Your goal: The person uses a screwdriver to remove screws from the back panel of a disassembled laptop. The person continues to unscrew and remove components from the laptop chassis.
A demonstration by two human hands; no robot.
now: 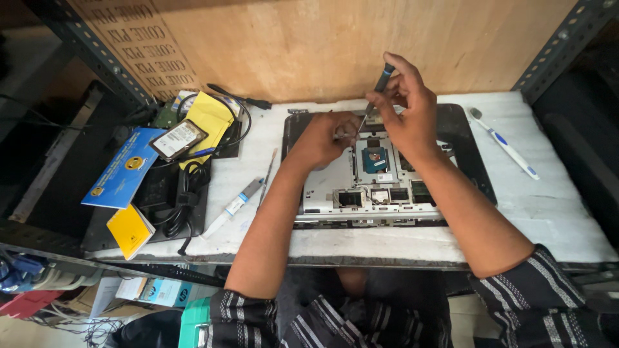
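An opened laptop (335, 183) lies on the white padded bench with its silver inner frame and circuit board exposed. My right hand (405, 113) grips a thin screwdriver (376, 95) by its dark handle, the tip pointing down at the frame's upper part. My left hand (325, 136) rests on the frame just left of the tip, fingers curled as if pinching something small; what it holds is hidden.
A toothbrush (504, 143) lies right of the laptop. A syringe-like tube (233, 207) and a thin tool (267, 175) lie to its left. Further left are a hard drive (178, 138), yellow and blue packets, black cables. A plywood board (335, 45) backs the bench.
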